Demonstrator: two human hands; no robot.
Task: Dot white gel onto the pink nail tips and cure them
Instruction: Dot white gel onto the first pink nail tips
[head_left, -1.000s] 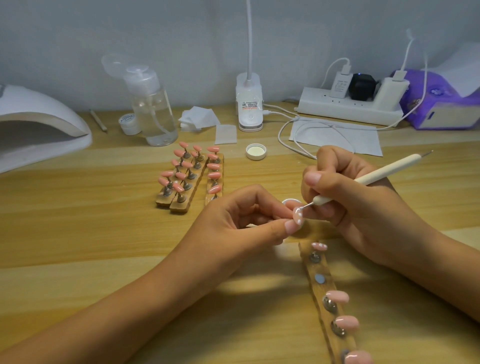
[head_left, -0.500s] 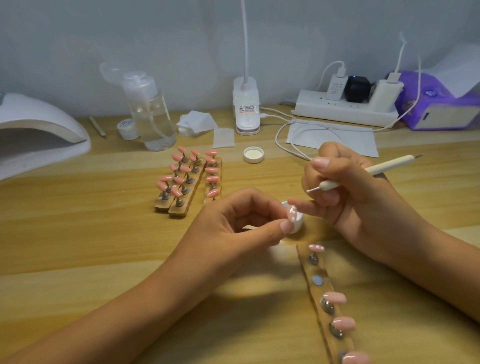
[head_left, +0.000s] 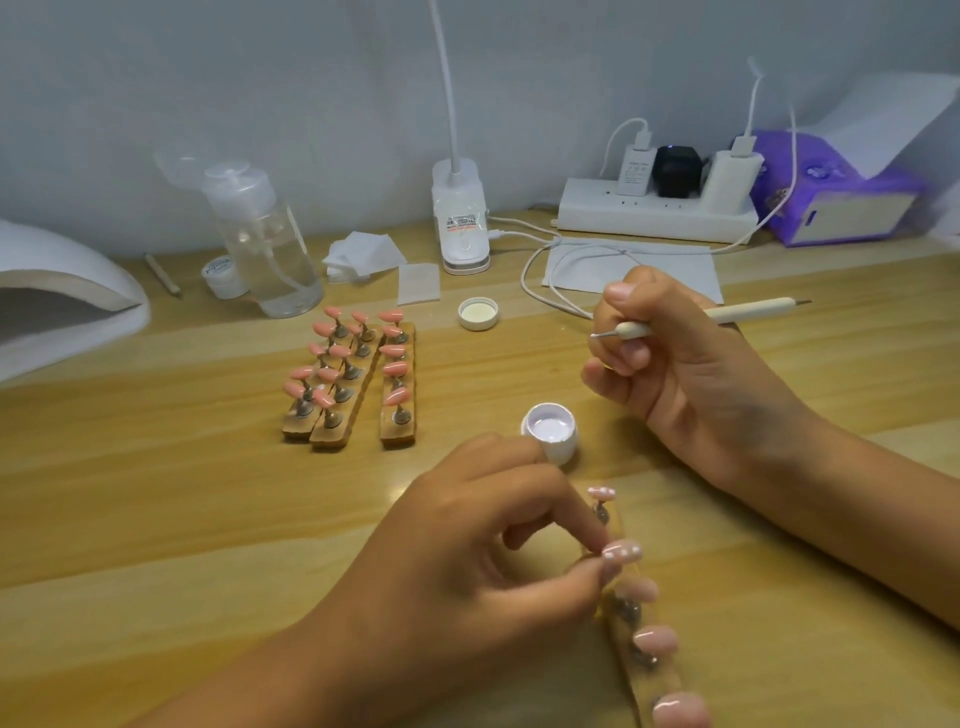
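Your left hand (head_left: 467, 571) pinches the dotted tip (head_left: 622, 552) over the holder strip (head_left: 657, 686), which runs toward lower right. Your right hand (head_left: 685, 364) grips the dotting pen (head_left: 737, 313).

wall (head_left: 311, 78): plain grey-white | table (head_left: 130, 493): light wood-grain boards | lamp (head_left: 460, 228): white clip base, thin gooseneck

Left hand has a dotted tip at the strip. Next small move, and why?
Probably seat the dotted tip on the wooden strip and let the left hand release it. The tip already carries white dots, it is pinched right over the strip between another dotted tip and plain tips, and the right hand holds the dotting tool up, clear of it.
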